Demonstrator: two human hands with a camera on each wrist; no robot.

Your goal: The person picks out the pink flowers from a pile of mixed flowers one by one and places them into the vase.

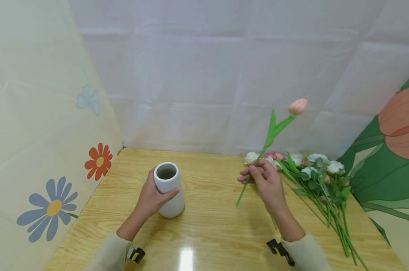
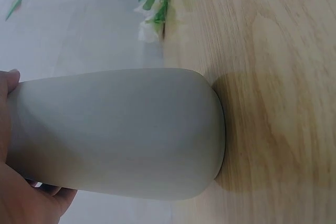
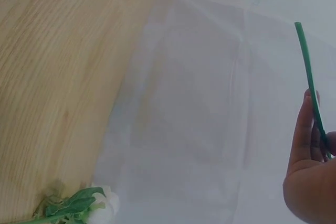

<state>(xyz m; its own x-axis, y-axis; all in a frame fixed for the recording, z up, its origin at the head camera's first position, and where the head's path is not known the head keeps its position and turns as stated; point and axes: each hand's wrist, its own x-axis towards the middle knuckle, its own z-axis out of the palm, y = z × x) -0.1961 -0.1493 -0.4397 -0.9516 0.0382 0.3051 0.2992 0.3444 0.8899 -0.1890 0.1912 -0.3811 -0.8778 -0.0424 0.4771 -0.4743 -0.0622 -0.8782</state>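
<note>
On the left part of the table stands a white vase (image 1: 170, 195), upright with its round mouth facing up. My left hand (image 1: 153, 195) grips it near the top, thumb across the front and fingers behind it. In the left wrist view the vase (image 2: 121, 135) fills the middle, its base at the wood. Raised over the table, my right hand (image 1: 266, 182) pinches a pink tulip (image 1: 269, 141) by its green stem between thumb and fingers. The bloom points up and to the right; the stem's lower end slants down toward the vase. The right wrist view shows this stem end (image 3: 304, 51) past the fingers.
At the right of the wooden table (image 1: 211, 222) lies a pile of artificial flowers (image 1: 326, 188), white, pale blue and pink, with long stems toward the front edge. A white cloth backdrop (image 1: 190, 75) rises behind, with printed floral cloths on both sides.
</note>
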